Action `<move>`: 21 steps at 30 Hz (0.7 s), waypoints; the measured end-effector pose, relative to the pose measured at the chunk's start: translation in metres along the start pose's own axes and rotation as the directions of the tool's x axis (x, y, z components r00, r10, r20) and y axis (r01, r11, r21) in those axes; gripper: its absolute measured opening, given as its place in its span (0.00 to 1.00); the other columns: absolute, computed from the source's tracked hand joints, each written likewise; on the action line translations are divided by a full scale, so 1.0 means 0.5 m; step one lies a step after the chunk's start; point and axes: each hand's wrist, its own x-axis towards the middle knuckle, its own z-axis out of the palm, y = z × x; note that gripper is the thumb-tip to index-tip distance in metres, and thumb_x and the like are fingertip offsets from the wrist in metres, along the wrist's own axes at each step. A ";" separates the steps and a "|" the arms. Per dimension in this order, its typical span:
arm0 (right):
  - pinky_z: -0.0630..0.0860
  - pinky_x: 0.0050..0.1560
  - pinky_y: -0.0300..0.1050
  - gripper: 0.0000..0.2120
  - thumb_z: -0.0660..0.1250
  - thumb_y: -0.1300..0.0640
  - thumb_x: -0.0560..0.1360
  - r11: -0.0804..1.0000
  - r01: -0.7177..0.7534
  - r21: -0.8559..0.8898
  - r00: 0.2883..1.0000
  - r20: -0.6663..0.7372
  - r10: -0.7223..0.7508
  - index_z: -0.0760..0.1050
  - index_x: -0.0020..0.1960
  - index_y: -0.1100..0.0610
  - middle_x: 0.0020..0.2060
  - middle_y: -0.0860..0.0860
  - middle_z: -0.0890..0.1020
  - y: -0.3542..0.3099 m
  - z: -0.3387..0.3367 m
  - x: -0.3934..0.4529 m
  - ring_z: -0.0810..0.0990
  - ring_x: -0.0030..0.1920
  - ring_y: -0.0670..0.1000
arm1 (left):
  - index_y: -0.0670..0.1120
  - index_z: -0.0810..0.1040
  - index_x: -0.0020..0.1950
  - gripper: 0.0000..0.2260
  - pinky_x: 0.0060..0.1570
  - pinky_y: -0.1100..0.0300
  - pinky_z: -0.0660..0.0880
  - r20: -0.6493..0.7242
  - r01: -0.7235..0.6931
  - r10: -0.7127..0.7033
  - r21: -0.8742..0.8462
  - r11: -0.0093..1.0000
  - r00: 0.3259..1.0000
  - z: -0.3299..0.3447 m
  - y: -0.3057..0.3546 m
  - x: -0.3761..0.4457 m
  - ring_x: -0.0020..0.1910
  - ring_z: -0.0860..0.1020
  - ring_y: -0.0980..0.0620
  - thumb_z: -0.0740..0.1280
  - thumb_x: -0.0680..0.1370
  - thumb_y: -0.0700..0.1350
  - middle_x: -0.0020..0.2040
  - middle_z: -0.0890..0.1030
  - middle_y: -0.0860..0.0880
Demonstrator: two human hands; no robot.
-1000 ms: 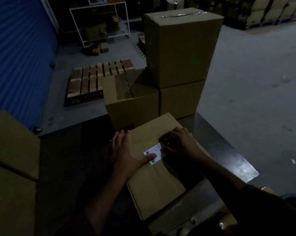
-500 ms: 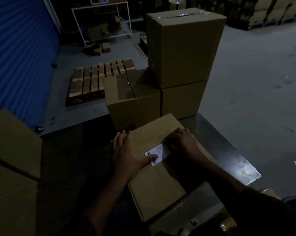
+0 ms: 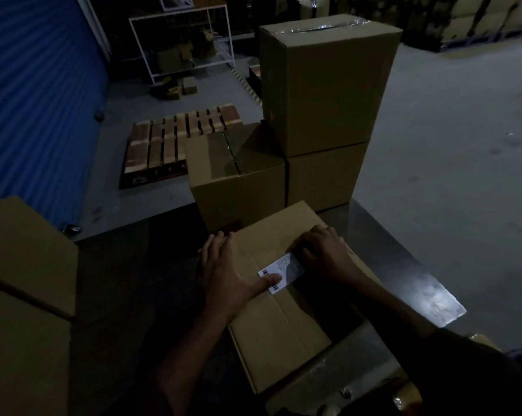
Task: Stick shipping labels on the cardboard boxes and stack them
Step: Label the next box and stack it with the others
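Passage straight ahead was blocked by a low cardboard box point(image 3: 238, 178) and, just right of it, a two-high stack point(image 3: 326, 115). The left was closed off by brown boxes point(image 3: 22, 280). Bare dark tabletop point(image 3: 139, 265) lay between them, and shiny tabletop was left free at the right.

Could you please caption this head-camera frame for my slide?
Left hand and right hand press a shipping label onto a cardboard box.
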 end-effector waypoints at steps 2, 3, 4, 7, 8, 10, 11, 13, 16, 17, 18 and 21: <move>0.62 0.56 0.47 0.12 0.59 0.44 0.81 0.999 0.025 -0.027 0.999 -0.029 -0.026 0.79 0.59 0.40 0.58 0.42 0.74 -0.001 0.003 -0.011 0.65 0.57 0.45 | 0.50 0.58 0.84 0.67 0.80 0.41 0.58 -0.004 -0.004 0.004 0.001 1.000 1.000 0.000 0.000 -0.001 0.84 0.50 0.51 0.58 0.54 0.89 0.84 0.57 0.50; 0.63 0.56 0.46 0.12 0.59 0.43 0.81 0.998 0.041 -0.054 0.998 -0.053 -0.044 0.79 0.59 0.40 0.58 0.42 0.75 -0.003 0.005 -0.019 0.65 0.57 0.45 | 0.50 0.59 0.84 0.67 0.80 0.41 0.58 -0.006 -0.003 0.003 0.001 1.000 1.000 0.001 0.000 -0.001 0.84 0.50 0.51 0.58 0.54 0.89 0.84 0.57 0.50; 0.63 0.56 0.45 0.12 0.60 0.43 0.81 0.996 0.051 -0.079 0.996 -0.070 -0.056 0.79 0.59 0.41 0.59 0.43 0.76 -0.004 0.007 -0.027 0.65 0.57 0.45 | 0.50 0.59 0.84 0.67 0.80 0.41 0.58 -0.008 -0.001 0.001 -0.001 1.000 1.000 0.002 -0.001 -0.001 0.83 0.50 0.51 0.58 0.54 0.89 0.84 0.58 0.50; 0.60 0.54 0.44 0.11 0.63 0.46 0.81 0.995 0.032 -0.094 0.997 -0.070 -0.039 0.80 0.58 0.45 0.58 0.45 0.76 -0.008 0.008 -0.027 0.66 0.58 0.47 | 0.50 0.59 0.83 0.66 0.80 0.41 0.58 -0.014 0.003 -0.003 -0.011 1.000 1.000 0.004 -0.003 -0.001 0.83 0.50 0.51 0.60 0.54 0.89 0.84 0.58 0.50; 0.62 0.55 0.46 0.10 0.63 0.46 0.81 0.997 0.011 -0.074 0.998 -0.064 -0.016 0.80 0.57 0.44 0.58 0.46 0.76 -0.010 0.007 -0.022 0.68 0.59 0.49 | 0.51 0.60 0.83 0.66 0.80 0.41 0.58 -0.014 0.001 -0.001 -0.009 1.000 1.000 0.004 -0.004 0.000 0.83 0.50 0.51 0.61 0.55 0.88 0.84 0.58 0.50; 0.64 0.56 0.49 0.07 0.63 0.47 0.81 1.000 -0.023 -0.019 0.999 -0.050 0.022 0.80 0.53 0.43 0.55 0.46 0.76 -0.010 0.005 -0.010 0.69 0.59 0.51 | 0.51 0.59 0.83 0.64 0.80 0.41 0.58 -0.013 -0.001 0.001 -0.007 1.000 1.000 0.005 -0.005 0.000 0.84 0.50 0.51 0.63 0.56 0.87 0.84 0.58 0.50; 0.64 0.56 0.49 0.07 0.62 0.47 0.81 0.999 -0.036 0.000 0.998 -0.043 0.036 0.79 0.52 0.42 0.53 0.45 0.75 -0.010 0.005 -0.007 0.70 0.59 0.51 | 0.51 0.59 0.83 0.64 0.80 0.41 0.58 -0.009 0.002 -0.002 -0.007 1.000 1.000 0.006 -0.005 0.000 0.84 0.49 0.51 0.64 0.56 0.87 0.84 0.57 0.50; 0.62 0.56 0.48 0.08 0.61 0.46 0.80 0.999 -0.043 0.017 0.998 -0.037 0.043 0.80 0.52 0.42 0.52 0.44 0.73 -0.009 0.005 -0.008 0.69 0.59 0.51 | 0.51 0.58 0.84 0.64 0.80 0.41 0.58 -0.001 0.008 -0.008 -0.001 1.000 1.000 0.005 -0.005 0.001 0.84 0.48 0.52 0.64 0.56 0.87 0.85 0.56 0.51; 0.64 0.60 0.51 0.16 0.56 0.41 0.78 1.000 -0.009 -0.014 0.999 -0.039 0.009 0.80 0.56 0.41 0.56 0.43 0.75 -0.013 0.005 -0.019 0.67 0.60 0.48 | 0.51 0.59 0.84 0.65 0.80 0.42 0.58 -0.011 0.007 -0.007 -0.007 1.000 1.000 0.008 -0.006 0.001 0.84 0.49 0.52 0.63 0.55 0.87 0.85 0.57 0.51; 0.64 0.61 0.52 0.15 0.57 0.42 0.79 1.000 -0.003 -0.021 0.999 -0.047 0.002 0.80 0.57 0.41 0.57 0.43 0.75 -0.013 0.006 -0.022 0.67 0.60 0.48 | 0.51 0.59 0.84 0.65 0.80 0.42 0.58 -0.014 0.008 -0.008 -0.003 1.000 1.000 0.007 -0.005 0.001 0.84 0.49 0.52 0.62 0.55 0.87 0.85 0.57 0.51; 0.65 0.62 0.52 0.13 0.59 0.44 0.80 1.000 -0.001 -0.021 0.999 -0.052 0.000 0.80 0.57 0.41 0.57 0.44 0.75 -0.013 0.005 -0.022 0.66 0.59 0.47 | 0.51 0.59 0.84 0.65 0.80 0.42 0.58 -0.017 0.010 -0.010 -0.001 1.000 1.000 0.008 -0.005 0.001 0.84 0.49 0.52 0.62 0.55 0.88 0.85 0.57 0.51; 0.62 0.59 0.48 0.08 0.63 0.48 0.80 1.000 -0.001 0.004 0.999 -0.035 0.001 0.80 0.56 0.43 0.54 0.42 0.72 -0.015 -0.002 -0.017 0.64 0.57 0.44 | 0.51 0.58 0.84 0.65 0.80 0.42 0.58 -0.012 0.007 -0.007 0.007 1.000 1.000 0.008 -0.005 0.001 0.84 0.49 0.51 0.63 0.56 0.87 0.85 0.56 0.51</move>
